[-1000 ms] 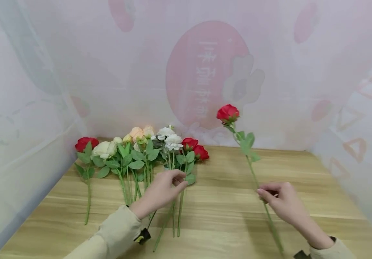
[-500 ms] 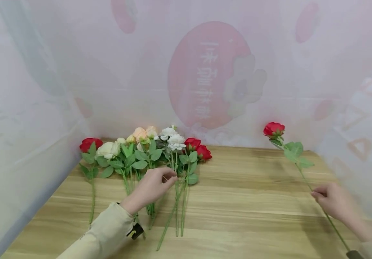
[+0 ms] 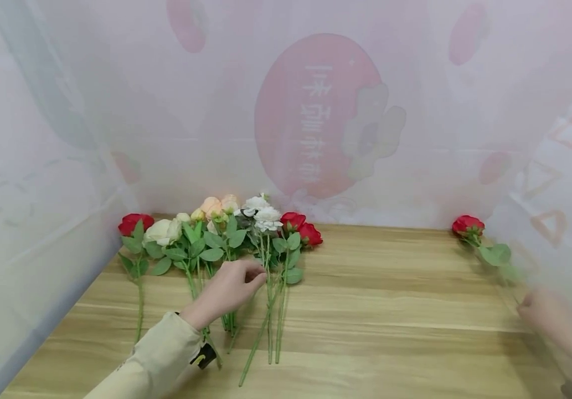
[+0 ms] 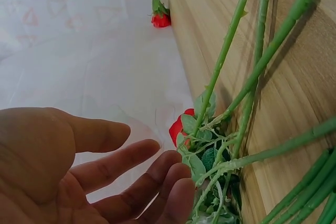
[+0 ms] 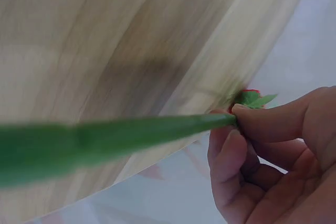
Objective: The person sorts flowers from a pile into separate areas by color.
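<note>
At the right side of the table, my right hand [image 3: 552,318] pinches the green stem [image 5: 157,135] of a red rose [image 3: 468,227] between thumb and fingers. The bloom points toward the back wall, and the hand is blurred in the head view. My left hand [image 3: 233,285] hovers over the stems of the bunched flowers, holding nothing. In the left wrist view its fingers [image 4: 115,169] are loosely bent and apart from the stems. Beyond its fingertips lie white flowers [image 3: 267,218] and two red roses [image 3: 309,235].
Peach flowers [image 3: 211,206] and a cream flower [image 3: 163,231] lie left of the white ones. A single red rose [image 3: 136,224] lies at the far left, by the side wall. Printed cloth walls [image 3: 206,111] enclose the wooden table [image 3: 365,299] at the back and sides.
My right hand has carried the red rose to the right, and its bloom has lowered toward the table's back right corner. My left hand has shifted slightly left, away from the red roses' stems.
</note>
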{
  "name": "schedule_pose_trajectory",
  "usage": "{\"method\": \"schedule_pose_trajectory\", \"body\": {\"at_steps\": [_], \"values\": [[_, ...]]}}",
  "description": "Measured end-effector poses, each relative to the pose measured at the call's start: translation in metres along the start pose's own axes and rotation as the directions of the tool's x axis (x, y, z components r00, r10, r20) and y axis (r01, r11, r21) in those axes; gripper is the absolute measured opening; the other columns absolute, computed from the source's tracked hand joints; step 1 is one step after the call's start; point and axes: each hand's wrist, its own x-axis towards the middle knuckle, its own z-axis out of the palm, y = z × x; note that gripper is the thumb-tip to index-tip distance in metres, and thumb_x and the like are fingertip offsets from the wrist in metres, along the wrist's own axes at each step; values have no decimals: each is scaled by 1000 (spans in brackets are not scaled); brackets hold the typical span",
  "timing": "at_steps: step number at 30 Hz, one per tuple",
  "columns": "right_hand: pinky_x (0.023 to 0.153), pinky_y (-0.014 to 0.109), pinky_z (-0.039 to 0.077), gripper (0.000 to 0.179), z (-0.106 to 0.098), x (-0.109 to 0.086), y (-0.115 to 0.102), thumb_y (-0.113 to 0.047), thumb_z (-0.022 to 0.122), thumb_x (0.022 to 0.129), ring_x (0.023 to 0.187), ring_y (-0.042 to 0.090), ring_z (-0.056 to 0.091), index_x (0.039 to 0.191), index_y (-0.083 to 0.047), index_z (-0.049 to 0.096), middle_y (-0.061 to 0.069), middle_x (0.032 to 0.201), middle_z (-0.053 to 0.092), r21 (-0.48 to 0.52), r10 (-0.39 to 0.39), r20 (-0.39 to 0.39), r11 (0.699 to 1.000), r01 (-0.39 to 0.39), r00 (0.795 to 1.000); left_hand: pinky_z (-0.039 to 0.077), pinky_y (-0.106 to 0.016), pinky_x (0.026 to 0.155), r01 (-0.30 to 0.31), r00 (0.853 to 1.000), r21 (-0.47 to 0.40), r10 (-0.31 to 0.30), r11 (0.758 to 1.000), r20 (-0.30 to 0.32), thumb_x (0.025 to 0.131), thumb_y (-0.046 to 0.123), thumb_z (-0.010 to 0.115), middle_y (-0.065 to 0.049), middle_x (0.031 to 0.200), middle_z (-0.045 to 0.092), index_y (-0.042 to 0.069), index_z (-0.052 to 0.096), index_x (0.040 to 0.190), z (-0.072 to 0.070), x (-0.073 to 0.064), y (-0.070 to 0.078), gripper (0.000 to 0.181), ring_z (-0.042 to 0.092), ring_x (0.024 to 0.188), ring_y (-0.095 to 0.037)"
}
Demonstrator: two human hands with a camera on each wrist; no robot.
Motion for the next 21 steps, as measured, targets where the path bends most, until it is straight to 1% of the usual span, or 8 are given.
{"method": "schedule_pose_trajectory", "body": {"at_steps": [3,6,8,10,16,19,21], "values": [[40,27,30,31,-1,2,6,2,55,70,42,12,32,53,-15,35,-5,48,34,11,37,27,999,-38,999,49,-32,64,6,1000,8,-6,1000,3,97,16,63,8,79,65,15,74,98,2,1,0,11,57,66,-6],[42,31,34,22,-4,3,10,0,56,70,46,16,37,58,-11,41,-1,54,40,7,69,63,998,-70,996,50,-32,65,24,1000,16,-24,1000,5,97,17,64,8,82,66,15,74,99,3,1,0,10,58,69,-5],[44,34,36,19,-6,4,10,-2,59,70,48,18,39,61,-9,43,1,57,42,-5,87,68,996,-87,994,50,-33,67,35,999,20,-35,999,3,97,18,65,8,84,66,16,74,100,4,1,0,10,59,72,-5],[44,35,36,17,-6,5,11,-3,60,71,50,19,40,64,-8,45,3,59,43,-18,78,58,997,-77,995,51,-33,68,45,999,21,-45,999,2,97,18,65,10,84,66,16,74,100,4,2,0,10,60,74,-5],[43,36,36,17,-5,7,9,-4,62,71,48,20,43,62,-8,48,2,58,45,-85,41,32,996,-38,999,51,-33,67,48,999,29,-48,998,4,96,20,66,10,82,66,15,75,99,6,4,-1,11,60,73,-5],[43,36,37,17,-5,8,8,-4,63,70,49,21,43,62,-7,48,3,58,46,-98,47,31,994,-43,998,50,-32,66,47,999,35,-48,998,6,96,21,66,10,81,65,14,75,98,7,5,-1,11,59,72,-5],[44,37,37,16,-6,8,7,-5,63,71,50,22,44,65,-6,49,4,60,46,-102,68,40,993,-64,997,50,-32,66,55,998,38,-55,998,8,96,21,66,10,80,65,13,75,98,8,6,-1,12,59,72,-5]]}}
